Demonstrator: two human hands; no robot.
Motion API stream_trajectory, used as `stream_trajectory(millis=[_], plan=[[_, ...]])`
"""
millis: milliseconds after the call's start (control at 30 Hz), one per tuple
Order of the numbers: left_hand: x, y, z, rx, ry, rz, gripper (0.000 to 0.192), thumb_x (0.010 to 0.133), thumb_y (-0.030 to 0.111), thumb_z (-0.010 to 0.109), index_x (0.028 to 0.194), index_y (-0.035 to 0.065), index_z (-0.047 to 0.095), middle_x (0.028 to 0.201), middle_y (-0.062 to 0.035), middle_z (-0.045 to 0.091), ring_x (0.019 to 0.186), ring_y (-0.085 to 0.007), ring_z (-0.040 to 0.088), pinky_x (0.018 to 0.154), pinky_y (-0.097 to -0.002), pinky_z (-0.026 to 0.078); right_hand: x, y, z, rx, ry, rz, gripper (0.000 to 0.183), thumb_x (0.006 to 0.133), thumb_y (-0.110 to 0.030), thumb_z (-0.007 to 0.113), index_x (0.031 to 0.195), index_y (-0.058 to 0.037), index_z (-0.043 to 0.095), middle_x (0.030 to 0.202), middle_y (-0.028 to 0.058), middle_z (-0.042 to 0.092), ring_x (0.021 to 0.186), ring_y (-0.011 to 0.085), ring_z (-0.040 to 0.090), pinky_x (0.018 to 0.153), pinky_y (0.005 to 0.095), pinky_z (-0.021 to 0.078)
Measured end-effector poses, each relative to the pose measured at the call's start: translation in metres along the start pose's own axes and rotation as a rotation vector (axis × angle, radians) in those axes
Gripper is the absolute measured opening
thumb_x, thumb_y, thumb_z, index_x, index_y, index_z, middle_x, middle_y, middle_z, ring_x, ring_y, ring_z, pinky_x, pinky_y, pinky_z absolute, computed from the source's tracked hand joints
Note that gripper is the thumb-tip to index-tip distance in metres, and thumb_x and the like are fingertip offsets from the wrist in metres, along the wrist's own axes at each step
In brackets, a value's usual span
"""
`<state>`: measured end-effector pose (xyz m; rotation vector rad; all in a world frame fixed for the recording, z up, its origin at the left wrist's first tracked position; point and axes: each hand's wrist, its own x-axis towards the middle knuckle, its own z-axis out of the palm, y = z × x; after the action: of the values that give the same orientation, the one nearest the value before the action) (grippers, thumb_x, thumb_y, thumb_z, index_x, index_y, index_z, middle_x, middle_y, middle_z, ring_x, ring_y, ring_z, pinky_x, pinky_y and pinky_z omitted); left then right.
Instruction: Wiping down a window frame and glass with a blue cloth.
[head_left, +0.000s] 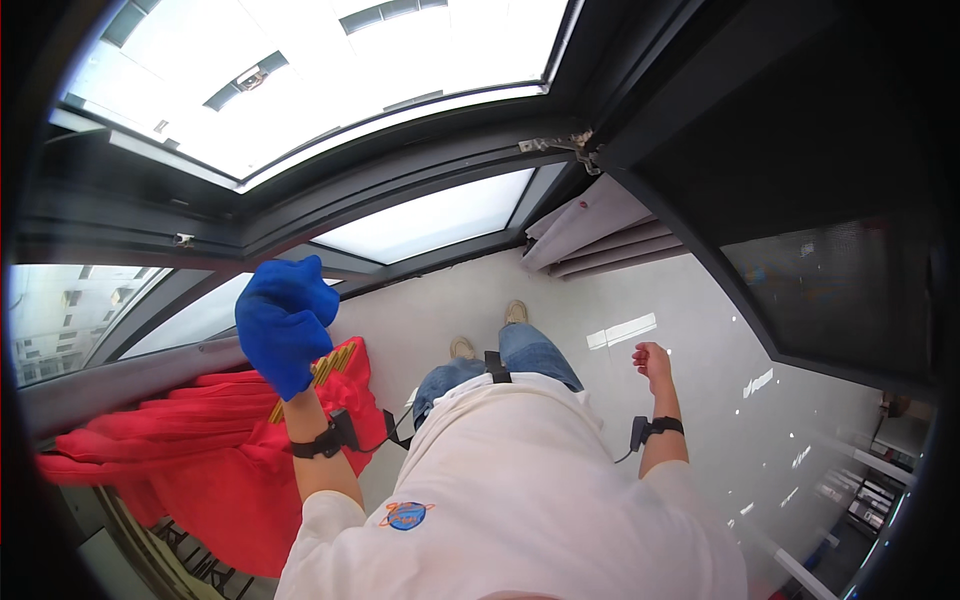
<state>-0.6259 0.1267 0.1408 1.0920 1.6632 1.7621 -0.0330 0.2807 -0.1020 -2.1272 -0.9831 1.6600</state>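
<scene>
A blue cloth (285, 322) covers my left hand (289, 330), which is raised at the window frame's lower rail; its fingers are hidden under the fabric. Just above the cloth runs the dark window frame (375, 187), with a metal hinge (574, 144) at its right corner and a small catch (183, 240) at its left. Off to the right, my right hand (652, 361) hangs over the pale floor, its fingers curled and nothing visible in them. Both wrists wear black straps with small boxes.
Red fabric (217, 465) with gold stripes lies at the left, below a grey rail. A gathered grey-pink curtain (600, 232) hangs under the hinge. An open dark screened sash (825, 292) juts in at the right. White bars and shelving stand at the lower right.
</scene>
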Motion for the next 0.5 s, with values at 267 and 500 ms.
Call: stream_trajectory(millis=[267,500], plan=[[0.017,0.034,0.11,0.157,-0.119,-0.154,0.04,0.069,-0.008,0.066,0.108,-0.0054,0.059,0.1,-0.0071,0.065,0.085,-0.0143,0.06,0.079,-0.0264,0.049,0.024,-0.035,0.021,-0.201,-0.319,-0.008,0.025,0.091,-0.024,0.048,0.102,-0.0083,0.064,0.082,0.003,0.066,0.07,0.0111,0.06,0.062,0.0255,0.0469],[-0.025,-0.009,0.121,0.75,0.008,0.063,0.051,0.069,0.002,0.079,0.115,-0.0051,0.058,0.108,-0.0093,0.066,0.094,-0.0161,0.06,0.086,-0.0287,0.049,0.006,-0.141,0.07,-0.307,-0.755,-0.207,0.028,0.09,-0.014,0.046,0.111,-0.0068,0.064,0.094,0.0051,0.069,0.079,0.0122,0.063,0.071,0.0264,0.0492]])
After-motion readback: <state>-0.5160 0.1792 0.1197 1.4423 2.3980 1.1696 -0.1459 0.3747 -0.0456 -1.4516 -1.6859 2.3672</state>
